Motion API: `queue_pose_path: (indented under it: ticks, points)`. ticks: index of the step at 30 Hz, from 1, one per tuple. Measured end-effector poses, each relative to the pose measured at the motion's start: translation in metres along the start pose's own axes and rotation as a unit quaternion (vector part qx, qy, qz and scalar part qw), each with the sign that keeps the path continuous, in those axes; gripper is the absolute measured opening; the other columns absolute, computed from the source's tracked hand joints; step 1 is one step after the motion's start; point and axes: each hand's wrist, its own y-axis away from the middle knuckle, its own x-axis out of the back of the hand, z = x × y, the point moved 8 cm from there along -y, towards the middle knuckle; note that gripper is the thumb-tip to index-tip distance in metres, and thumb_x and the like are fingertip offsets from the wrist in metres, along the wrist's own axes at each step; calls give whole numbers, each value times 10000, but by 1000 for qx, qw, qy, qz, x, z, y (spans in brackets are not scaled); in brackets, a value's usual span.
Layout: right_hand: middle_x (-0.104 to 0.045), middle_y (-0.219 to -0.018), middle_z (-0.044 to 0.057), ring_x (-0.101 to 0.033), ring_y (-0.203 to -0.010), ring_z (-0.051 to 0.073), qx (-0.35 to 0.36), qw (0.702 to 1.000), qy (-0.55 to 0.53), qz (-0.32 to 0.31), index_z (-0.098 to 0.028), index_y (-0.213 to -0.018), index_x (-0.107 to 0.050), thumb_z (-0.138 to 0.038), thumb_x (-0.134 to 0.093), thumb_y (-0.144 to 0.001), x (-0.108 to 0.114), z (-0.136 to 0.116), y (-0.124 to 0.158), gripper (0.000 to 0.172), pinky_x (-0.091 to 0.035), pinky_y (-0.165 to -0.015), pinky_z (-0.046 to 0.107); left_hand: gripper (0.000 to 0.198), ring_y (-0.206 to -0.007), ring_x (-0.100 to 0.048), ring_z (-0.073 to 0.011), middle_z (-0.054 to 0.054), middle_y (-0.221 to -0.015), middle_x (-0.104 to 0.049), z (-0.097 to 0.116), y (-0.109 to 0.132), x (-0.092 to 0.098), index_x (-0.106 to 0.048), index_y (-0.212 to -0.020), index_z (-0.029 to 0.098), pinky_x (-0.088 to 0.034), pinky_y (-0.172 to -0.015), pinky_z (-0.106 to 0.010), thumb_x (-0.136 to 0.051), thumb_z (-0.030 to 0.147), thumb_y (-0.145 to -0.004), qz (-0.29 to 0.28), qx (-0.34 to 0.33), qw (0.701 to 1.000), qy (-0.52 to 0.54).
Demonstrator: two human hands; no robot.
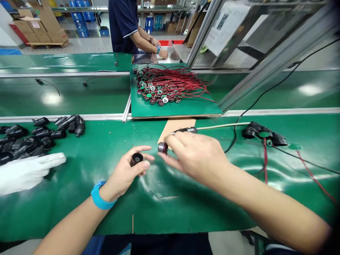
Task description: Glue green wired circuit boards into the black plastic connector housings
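Note:
My left hand (126,169), with a blue band at the wrist, holds a short black hollow cylinder (137,159) between thumb and curled fingers, its open end facing up. Just right of it, my right hand (198,152) pinches a small round dark part (162,147) with a metallic rim and some red on its side. The two parts are apart. Behind my right knuckles is a dark slim tool handle (187,130) with a pale cord; I cannot tell whether the hand touches it. A piece of brown cardboard (180,124) lies beneath.
On a raised green board (175,111) lie several round parts with red wires (172,83). Black fittings (32,136) are heaped at left, beside another person's white-gloved hand (29,171). More black parts (265,134) and a black cable (255,102) are at right. A co-worker (124,28) stands opposite.

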Motion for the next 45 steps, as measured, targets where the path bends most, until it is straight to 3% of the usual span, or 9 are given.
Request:
queue_pose_path:
  ticks: [4, 10, 17, 20, 23, 28, 32, 38, 45]
  points:
    - [-538, -617, 34, -491, -535, 177, 32, 999, -36, -6, -212, -755, -599, -373, -615, -951, 27, -41, 17, 254, -267, -491, 344, 538, -638, -548, -71, -21, -934, -695, -5, 11, -24, -670, -1235, 229, -453, -609, -199, -884, 384, -766, -110, 5, 993, 40]
    - [-559, -727, -4, -493, -608, 136, -45, 959, -279, -12, -196, -845, -560, -473, -717, -924, 12, -36, 42, 329, -319, -520, 293, 433, -614, -563, -89, 10, -776, -636, -7, 21, -35, -687, -1017, 179, -436, -575, -198, -892, 440, -738, -144, 33, 987, 56]
    - [-395, -709, -104, -365, -590, 68, -191, 608, -755, -156, -238, -865, -412, -399, -923, -701, -39, -50, 53, 560, -306, -501, 201, 350, -911, -686, -192, -58, -970, -745, 1, 27, -48, -719, -936, 176, -502, -835, -298, -913, 376, -725, -236, 18, 971, 30]
    - [-432, -708, -108, -391, -588, 64, -201, 540, -799, -173, -242, -885, -406, -331, -940, -673, -46, -55, 57, 582, -311, -497, 189, 312, -905, -685, -175, -51, -964, -747, 2, 29, -50, -717, -940, 179, -501, -846, -285, -895, 357, -756, -250, 18, 967, 33]
    - [-541, -821, -65, -451, -624, 70, -213, 571, -782, -131, -236, -1037, -522, -289, -912, -716, -42, -42, 59, 508, -353, -516, 192, 421, -738, -631, -121, -24, -873, -712, -2, 28, -45, -659, -1036, 191, -481, -689, -224, -895, 394, -752, -231, 37, 972, 31]
    - [-655, -821, 9, -552, -644, 98, -164, 765, -622, -24, -213, -1039, -778, -283, -811, -856, -20, -23, 56, 198, -395, -514, 224, 521, -532, -491, -55, 46, -740, -592, -9, 25, -41, -531, -1105, 217, -367, -489, -163, -859, 459, -781, -216, 57, 974, 42]
    - [-747, -844, 45, -666, -683, 134, -138, 851, -495, 109, -211, -1025, -795, -191, -763, -885, -1, -15, 58, 145, -498, -557, 247, 455, -598, -499, -54, 50, -765, -582, -7, 19, -37, -500, -1034, 211, -370, -547, -163, -845, 408, -813, -174, 17, 984, 14]
    - [-780, -845, 21, -700, -704, 147, -154, 864, -464, 118, -256, -968, -797, -174, -799, -855, 8, 5, 58, 140, -564, -612, 264, 396, -856, -622, -139, -72, -1187, -618, 0, 14, -30, -541, -936, 199, -478, -720, -252, -877, 334, -777, -141, -37, 984, -104]
    - [-746, -827, 14, -677, -705, 125, -107, 825, -552, -47, -212, -952, -790, -219, -776, -887, -8, -3, 47, 67, -528, -648, 245, 451, -865, -625, -169, -24, -970, -638, -3, 13, -30, -703, -1030, 207, -506, -775, -280, -946, 333, -671, -131, -25, 973, -190]
